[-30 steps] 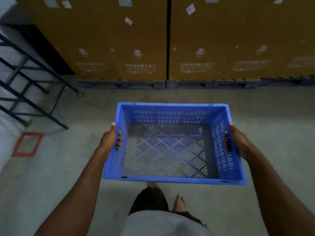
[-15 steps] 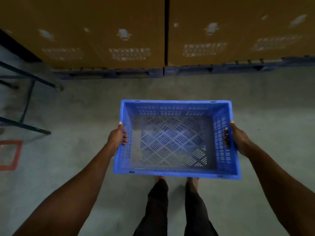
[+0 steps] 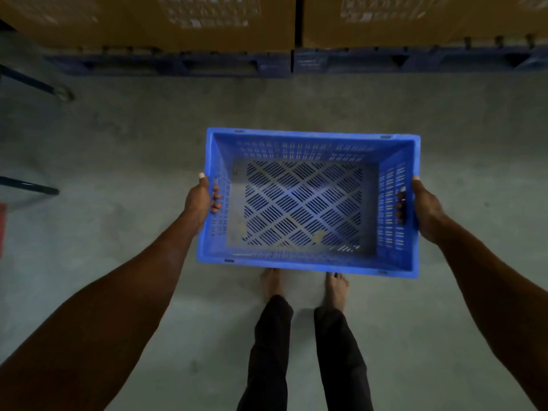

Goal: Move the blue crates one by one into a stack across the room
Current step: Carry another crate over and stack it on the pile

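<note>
The left hand and right hand each gripped a short side of the empty blue crate, fingers hooked through the handle slots. That likely kept it level above the floor.

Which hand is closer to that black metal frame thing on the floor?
Left. The left hand grips the blue crate on the side toward the metal frame; the right hand grips the crate's far side.

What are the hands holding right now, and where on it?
The blue crate: left hand grips its left side wall, right hand its right side wall, fingers through the slots.
</note>
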{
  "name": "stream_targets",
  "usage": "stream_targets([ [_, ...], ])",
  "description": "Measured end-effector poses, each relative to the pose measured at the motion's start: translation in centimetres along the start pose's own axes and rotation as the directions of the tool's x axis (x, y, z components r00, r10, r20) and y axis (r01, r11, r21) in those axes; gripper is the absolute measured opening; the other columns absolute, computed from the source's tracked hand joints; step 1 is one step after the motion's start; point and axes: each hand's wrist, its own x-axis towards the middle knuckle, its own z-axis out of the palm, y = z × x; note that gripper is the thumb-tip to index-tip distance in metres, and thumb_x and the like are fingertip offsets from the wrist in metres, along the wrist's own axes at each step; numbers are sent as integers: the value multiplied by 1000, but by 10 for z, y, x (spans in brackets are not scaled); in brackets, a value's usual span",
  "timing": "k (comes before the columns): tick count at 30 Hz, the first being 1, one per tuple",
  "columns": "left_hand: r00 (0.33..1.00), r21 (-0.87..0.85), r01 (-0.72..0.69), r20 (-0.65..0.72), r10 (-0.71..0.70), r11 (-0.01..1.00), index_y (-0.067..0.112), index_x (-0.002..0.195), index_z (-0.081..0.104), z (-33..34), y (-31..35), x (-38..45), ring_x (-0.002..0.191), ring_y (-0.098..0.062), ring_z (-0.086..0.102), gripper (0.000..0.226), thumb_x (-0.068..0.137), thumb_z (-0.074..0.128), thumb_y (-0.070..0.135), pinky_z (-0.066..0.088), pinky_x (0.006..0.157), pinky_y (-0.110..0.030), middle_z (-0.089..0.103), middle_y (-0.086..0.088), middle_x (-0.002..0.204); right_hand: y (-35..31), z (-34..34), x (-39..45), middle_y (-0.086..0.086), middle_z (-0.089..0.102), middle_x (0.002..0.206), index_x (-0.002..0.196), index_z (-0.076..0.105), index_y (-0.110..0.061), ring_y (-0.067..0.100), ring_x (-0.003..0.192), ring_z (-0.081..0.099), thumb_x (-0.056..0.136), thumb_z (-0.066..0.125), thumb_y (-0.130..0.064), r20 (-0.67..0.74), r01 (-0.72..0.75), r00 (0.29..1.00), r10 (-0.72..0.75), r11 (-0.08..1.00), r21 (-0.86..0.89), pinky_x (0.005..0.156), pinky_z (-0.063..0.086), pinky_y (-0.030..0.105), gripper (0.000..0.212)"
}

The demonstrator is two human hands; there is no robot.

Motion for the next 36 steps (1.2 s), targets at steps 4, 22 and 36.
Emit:
stream_targets([
  [4, 999, -34, -27, -41, 25, 999, 13, 80, 54, 1, -4, 19, 43, -16, 42, 61, 105, 26, 60, 34, 45, -25, 47, -4, 66, 1, 5, 24, 0, 48, 57, 75, 51, -18, 17, 45, 43, 94, 43, -67, 37, -8, 999, 7, 1000, 29, 44, 40, 25, 53],
  [22, 993, 12, -91, -75, 92, 996, 18, 77, 51, 24, 2, 24, 47, -14, 31, 57, 103, 28, 64, 29, 44, -26, 41, 2, 63, -24, 1, 48, -1, 44, 58, 73, 50, -19, 16, 41, 38, 91, 40, -69, 13, 49, 999, -49, 999, 25, 38, 32, 21, 54],
  [36, 994, -8, -109, -18, 109, 994, 18, 79, 53, 20, -11, 19, 46, -11, 32, 56, 103, 29, 62, 31, 48, -29, 42, 3, 60, -25, -1, 45, 0, 43, 57, 73, 50, -17, 17, 43, 36, 93, 40, -70, 2, 2, 1000, -2, 1000, 8, 39, 31, 23, 58],
])
